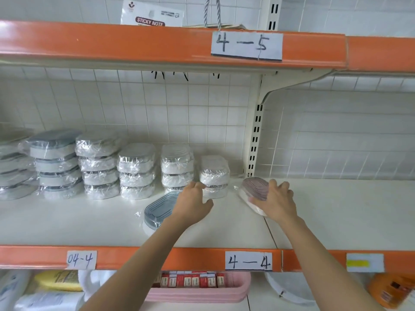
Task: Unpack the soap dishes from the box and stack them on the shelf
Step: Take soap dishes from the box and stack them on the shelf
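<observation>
Holding a pink-lidded soap dish, film-wrapped, tilted above the shelf right of the stacks; it is gripped by the right hand, fingers curled round its long sides (likely light, rigid, slippery film). The left hand is relaxed and holds nothing, over a blue-lidded dish.

Stacked soap dishes line the shelf rear left; one dish lies before them.
</observation>
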Available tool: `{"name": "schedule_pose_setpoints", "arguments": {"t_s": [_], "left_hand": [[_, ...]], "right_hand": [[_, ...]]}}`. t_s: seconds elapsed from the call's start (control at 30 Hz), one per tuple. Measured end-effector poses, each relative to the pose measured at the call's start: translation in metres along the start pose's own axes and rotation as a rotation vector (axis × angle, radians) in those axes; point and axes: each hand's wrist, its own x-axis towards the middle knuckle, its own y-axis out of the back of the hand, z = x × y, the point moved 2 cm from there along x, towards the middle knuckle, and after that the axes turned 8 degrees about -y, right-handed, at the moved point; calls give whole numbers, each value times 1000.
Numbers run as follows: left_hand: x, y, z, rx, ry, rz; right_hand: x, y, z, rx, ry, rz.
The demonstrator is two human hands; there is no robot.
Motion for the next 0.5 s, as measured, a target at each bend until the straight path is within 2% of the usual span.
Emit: {"name": "schedule_pose_setpoints", "arguments": {"t_s": [0.13, 0.3, 0.4, 0.5], "left_hand": [[19, 3, 3, -39, 103, -85], [42, 7, 8, -212, 288, -120], [49, 6, 8, -288, 329, -129], [50, 3, 8, -246, 316, -144]], "right_hand": [[12, -16, -25, 131, 15, -137], [25, -25, -38, 105, 53, -158], [30, -24, -34, 194, 78, -212], [28, -22, -28, 240, 108, -210]]}}
